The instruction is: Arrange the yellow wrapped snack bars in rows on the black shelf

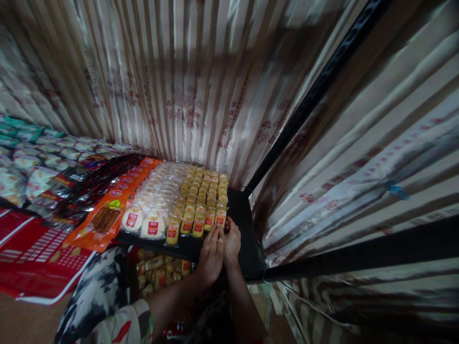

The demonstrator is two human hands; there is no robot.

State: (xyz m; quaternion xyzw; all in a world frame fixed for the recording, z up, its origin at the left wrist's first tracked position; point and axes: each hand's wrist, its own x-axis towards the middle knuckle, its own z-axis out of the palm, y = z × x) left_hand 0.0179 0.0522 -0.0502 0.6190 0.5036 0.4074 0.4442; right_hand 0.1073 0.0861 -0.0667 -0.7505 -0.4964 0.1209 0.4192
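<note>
My left hand (211,255) and my right hand (232,241) meet at the front right corner of rows of yellow wrapped snack cakes (199,191). Between their fingertips is the lower end of the front wrapped snack cake (221,217) in the rightmost row, which has a red label. The fingers of both hands are closed at it, the right ones along its right side. Several more of these cakes stand in neat rows beside it. They rest on a black shelf (244,229).
Left of the cakes are clear packets of round white crackers (153,226), an orange snack packet (107,215), dark packets (82,186) and white bags (39,181). A box of yellow packets (158,274) sits below. A black post (287,129) and striped sheeting (186,81) stand behind.
</note>
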